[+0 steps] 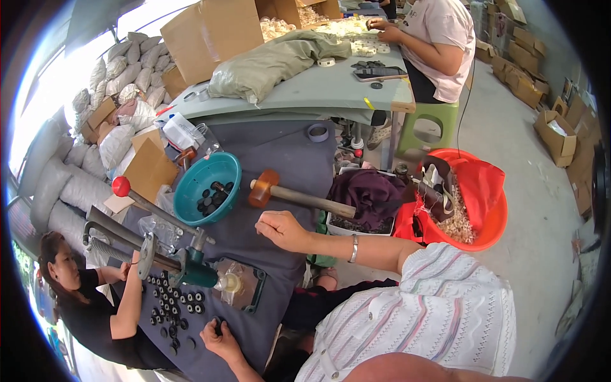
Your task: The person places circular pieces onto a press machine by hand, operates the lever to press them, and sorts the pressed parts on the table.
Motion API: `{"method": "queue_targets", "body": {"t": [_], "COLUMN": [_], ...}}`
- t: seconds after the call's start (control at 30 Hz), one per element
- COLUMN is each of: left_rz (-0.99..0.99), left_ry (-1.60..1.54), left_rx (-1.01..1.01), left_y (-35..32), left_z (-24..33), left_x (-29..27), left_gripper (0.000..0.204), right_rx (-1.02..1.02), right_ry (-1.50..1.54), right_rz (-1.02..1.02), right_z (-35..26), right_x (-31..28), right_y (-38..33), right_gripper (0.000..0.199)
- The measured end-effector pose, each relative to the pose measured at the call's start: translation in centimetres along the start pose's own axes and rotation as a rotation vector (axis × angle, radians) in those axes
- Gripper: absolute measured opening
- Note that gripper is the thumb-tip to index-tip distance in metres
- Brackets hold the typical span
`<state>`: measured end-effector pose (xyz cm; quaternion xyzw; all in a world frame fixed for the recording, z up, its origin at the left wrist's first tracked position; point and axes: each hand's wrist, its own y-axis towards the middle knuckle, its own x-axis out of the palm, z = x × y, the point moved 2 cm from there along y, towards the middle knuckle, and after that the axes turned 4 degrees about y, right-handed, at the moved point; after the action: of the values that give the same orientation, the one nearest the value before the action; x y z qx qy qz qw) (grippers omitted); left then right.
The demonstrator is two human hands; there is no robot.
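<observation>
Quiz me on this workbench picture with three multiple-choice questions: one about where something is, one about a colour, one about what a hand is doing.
1. Where does the wooden mallet lie?
A. in the orange tub
B. on the dark cloth, right of the teal bowl
C. on the floor

2. What colour is the knob on the press lever?
A. red
B. yellow
C. white

3. What is the left hand doing?
A. gripping the mallet
B. resting flat and open
C. pinching a small black part

Answers: 1 B, the wooden mallet rests on the dark cloth beside the teal bowl. 2 A, the knob is red. 3 C, the left hand pinches a small black part.
</observation>
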<state>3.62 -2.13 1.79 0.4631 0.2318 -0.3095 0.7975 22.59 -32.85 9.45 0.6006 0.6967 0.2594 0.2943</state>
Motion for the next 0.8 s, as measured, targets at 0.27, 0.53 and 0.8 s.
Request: {"method": "queue_targets", "body": {"t": [0.27, 0.53, 0.8], "left_rz": [0.004, 0.012, -0.015], "left_ry": [-0.031, -0.047, 0.041], "left_rx": [0.003, 0.004, 0.026], "left_y": [0.2, -0.5, -0.1], "left_z": [0.1, 0.6, 1.4], "left_x": [0.1, -0.3, -0.4], "left_gripper": [0.026, 0.027, 0.026], "right_rx": [-0.248, -0.577, -1.271], "right_ry": [0.138, 0.285, 0.687], "right_rz": [0.155, 0.195, 0.123], "right_z": [-6.7, -14.4, -22.8], "right_x": [-1.5, -5.6, -4.9], "right_y": [3.7, 6.9, 11.2], "right_gripper": [0.016, 0.031, 0.091]}}
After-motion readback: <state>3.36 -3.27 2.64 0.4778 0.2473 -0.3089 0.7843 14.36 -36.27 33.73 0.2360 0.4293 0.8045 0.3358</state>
